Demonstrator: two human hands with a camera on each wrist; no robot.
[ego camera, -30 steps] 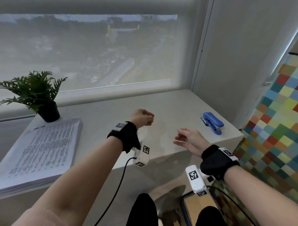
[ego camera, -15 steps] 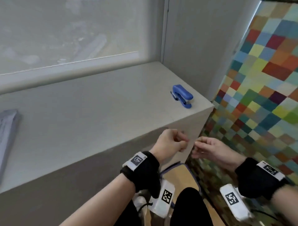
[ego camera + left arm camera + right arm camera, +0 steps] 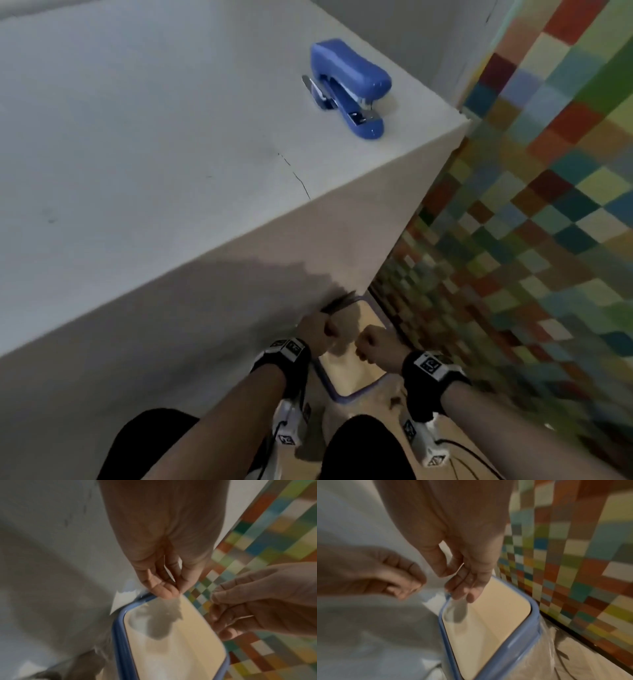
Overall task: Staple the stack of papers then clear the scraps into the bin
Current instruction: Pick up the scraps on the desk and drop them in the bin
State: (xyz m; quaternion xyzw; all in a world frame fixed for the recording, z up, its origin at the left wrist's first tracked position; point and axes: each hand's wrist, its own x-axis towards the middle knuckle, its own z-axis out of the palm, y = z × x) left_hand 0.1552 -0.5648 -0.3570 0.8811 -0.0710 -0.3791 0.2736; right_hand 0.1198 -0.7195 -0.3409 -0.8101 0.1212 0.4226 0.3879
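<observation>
Low in the frame, the left hand [image 3: 317, 330] and right hand [image 3: 373, 344] hung with curled fingers (contents unclear) above the bin [image 3: 334, 389].

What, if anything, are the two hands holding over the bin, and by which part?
It cannot be told: the left hand and right hand both pinch their fingertips together above the bin, but nothing shows clearly between them.
</observation>
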